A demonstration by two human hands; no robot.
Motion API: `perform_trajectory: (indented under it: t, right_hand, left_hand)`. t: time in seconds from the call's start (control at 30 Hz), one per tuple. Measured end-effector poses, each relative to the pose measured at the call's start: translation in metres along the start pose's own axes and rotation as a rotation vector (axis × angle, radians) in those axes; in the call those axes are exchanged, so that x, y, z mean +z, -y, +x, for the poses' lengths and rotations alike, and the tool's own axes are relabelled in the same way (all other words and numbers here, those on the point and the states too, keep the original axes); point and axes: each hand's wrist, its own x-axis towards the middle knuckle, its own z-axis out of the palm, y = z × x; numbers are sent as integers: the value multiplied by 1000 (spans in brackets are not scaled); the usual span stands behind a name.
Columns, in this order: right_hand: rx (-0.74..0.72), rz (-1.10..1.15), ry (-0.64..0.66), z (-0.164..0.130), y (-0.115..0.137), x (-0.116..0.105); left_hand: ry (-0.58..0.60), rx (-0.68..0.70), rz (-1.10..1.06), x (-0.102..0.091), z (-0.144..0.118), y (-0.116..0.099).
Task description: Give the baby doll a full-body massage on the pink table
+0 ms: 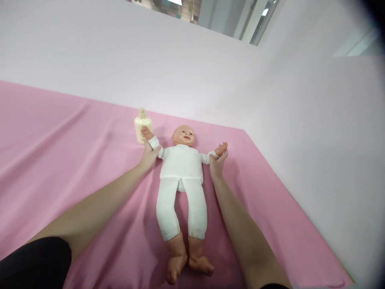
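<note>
A baby doll point(182, 162) in a white cloth body lies on its back, head toward the wall and feet toward me. Its arms are spread out to both sides. My left hand point(148, 155) is closed around the doll's forearm on the left. On the other side, my right hand point(217, 163) grips the doll's forearm near its wrist. Just behind the doll's hand on the left stands a cream-coloured bottle point(142, 122) with a narrow top, partly hidden by that hand.
A wrinkled pink cloth point(114, 168) covers the surface under the doll. White walls point(150, 72) rise at the back and along the right. Over the back wall's top edge, part of a room with hanging items shows.
</note>
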Motion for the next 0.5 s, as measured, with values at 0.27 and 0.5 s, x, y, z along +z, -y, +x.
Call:
perform_trajectory:
  t: [0.27, 0.5]
  right_hand:
    - [-66, -25, 12, 0, -3, 1]
    - [-105, -2, 70, -5, 9, 3]
  left_hand:
    - [-27, 64, 27, 3, 0, -4]
    - [-12, 58, 61, 5, -4, -12]
